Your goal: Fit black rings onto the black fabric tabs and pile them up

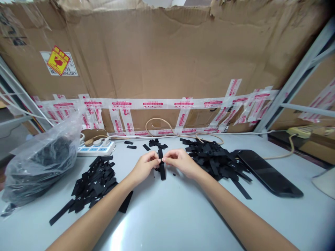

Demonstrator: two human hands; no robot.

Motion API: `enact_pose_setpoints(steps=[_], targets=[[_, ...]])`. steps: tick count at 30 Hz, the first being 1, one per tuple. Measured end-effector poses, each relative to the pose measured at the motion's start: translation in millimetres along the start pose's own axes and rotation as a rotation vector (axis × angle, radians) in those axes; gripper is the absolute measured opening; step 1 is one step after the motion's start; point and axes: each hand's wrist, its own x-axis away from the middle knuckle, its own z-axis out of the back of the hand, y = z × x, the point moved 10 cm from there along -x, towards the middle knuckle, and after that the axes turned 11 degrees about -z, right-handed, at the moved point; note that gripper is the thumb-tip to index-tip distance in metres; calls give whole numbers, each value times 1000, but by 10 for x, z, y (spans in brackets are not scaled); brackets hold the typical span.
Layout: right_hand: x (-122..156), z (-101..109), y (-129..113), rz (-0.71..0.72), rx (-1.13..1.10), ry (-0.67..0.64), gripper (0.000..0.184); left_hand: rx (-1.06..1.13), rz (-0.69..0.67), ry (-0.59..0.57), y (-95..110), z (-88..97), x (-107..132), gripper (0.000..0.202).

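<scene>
Your left hand [144,167] and right hand [181,163] meet near the middle of the bench [167,216], their fingers pinched closed on a black strip [162,170] lying lengthwise down the frame. If that pinch slips, the strip could drop among the loose black pieces [154,142] just above it and get mixed in. The left pile [91,184] and right heap [214,158] sit near your forearms, so a careless sweep could scatter them towards the dark tablet [269,172] at right.
</scene>
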Motion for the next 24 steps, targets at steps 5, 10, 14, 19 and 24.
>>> enact_pose_setpoints(steps=[5,10,14,19,24], targets=[[28,20,-68,36,71,56,14,33,9,13,5,14,0,18],[39,77,-110,34,103,48,14,-37,-27,3,-4,-2,2,20],[28,83,-112,25,75,12,15,-68,-46,4,-9,-42,12,20],[117,237,-344,98,173,98,13,-43,-40,23,2,-58,24,22],[443,1062,-625,65,454,571,14,-223,-36,76,36,79,14,23]])
